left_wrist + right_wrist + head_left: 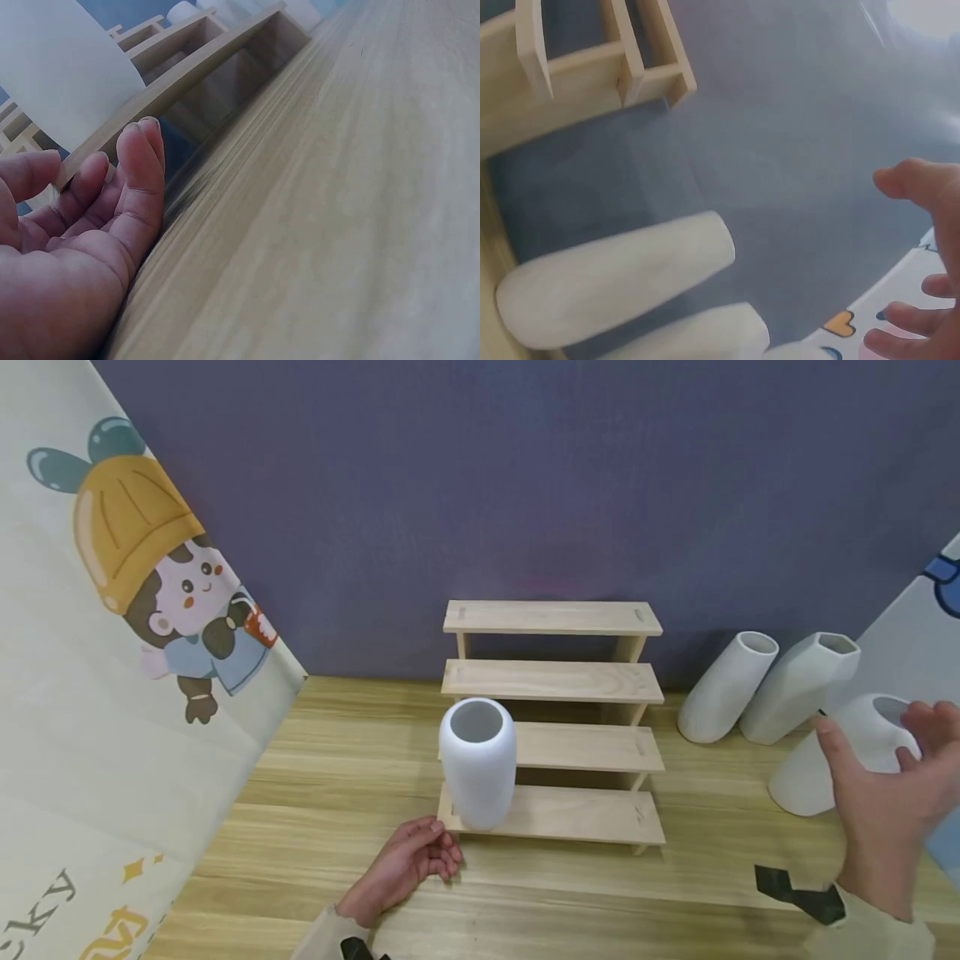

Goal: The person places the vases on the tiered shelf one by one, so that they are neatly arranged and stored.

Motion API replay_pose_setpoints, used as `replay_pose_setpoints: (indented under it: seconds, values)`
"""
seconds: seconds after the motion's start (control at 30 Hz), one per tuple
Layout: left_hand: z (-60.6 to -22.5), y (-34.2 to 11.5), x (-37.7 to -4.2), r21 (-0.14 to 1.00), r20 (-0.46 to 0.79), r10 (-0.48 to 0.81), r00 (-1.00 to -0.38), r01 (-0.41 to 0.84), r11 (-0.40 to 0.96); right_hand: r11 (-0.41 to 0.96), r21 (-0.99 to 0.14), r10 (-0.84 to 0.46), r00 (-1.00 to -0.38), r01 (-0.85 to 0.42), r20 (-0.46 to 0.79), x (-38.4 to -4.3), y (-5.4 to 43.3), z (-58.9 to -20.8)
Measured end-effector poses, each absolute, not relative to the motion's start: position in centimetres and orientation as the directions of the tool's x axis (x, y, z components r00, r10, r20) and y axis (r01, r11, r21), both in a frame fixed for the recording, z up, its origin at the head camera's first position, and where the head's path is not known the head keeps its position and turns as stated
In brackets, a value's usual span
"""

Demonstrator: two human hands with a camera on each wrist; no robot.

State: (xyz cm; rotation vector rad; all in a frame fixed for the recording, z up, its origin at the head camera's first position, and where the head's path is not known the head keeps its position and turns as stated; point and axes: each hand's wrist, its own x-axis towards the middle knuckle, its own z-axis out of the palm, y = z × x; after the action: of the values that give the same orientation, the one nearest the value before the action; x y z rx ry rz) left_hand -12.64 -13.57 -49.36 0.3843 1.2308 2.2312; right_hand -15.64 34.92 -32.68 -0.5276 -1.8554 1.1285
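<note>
A stepped wooden display shelf stands with a white vase upright at the left of its lowest step. My left hand is at the front left corner of that step. In the left wrist view, the left thumb and curled fingers hold the board's corner between them. My right hand is raised at the right, thumb and fingers spread apart with nothing between them. It overlaps a white vase with a wide opening, partly hiding it.
Two more white vases, a round-mouthed one and an angular one, stand right of the shelf, near the dark back wall. A printed cartoon panel borders the wooden tabletop on the left.
</note>
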Motion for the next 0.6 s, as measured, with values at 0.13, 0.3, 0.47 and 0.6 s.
replay_pose_setpoints:
  seconds: [0.13,0.3,0.47,0.6]
  values:
    - [-49.3,-13.6,-12.6,0.846,-0.021,0.594,-0.804,-0.331,-0.418,0.544,-0.837,0.707,-0.504,-0.062,0.497,-15.8,35.9,-33.3]
    - [-49.4,-13.6,-12.6,0.848,-0.031,0.592,-0.805,-0.335,-0.411,0.560,-0.829,0.716,-0.499,-0.006,0.487,-15.9,36.9,-34.0]
    - [-49.5,-13.7,-12.6,0.852,-0.033,0.591,-0.806,-0.332,-0.405,0.511,-0.850,0.772,-0.503,0.126,0.389,-15.8,37.6,-33.9]
    - [-49.5,-13.7,-12.7,0.851,-0.030,0.592,-0.806,-0.331,-0.408,0.483,-0.859,0.795,-0.496,0.171,0.349,-15.8,37.8,-33.9]
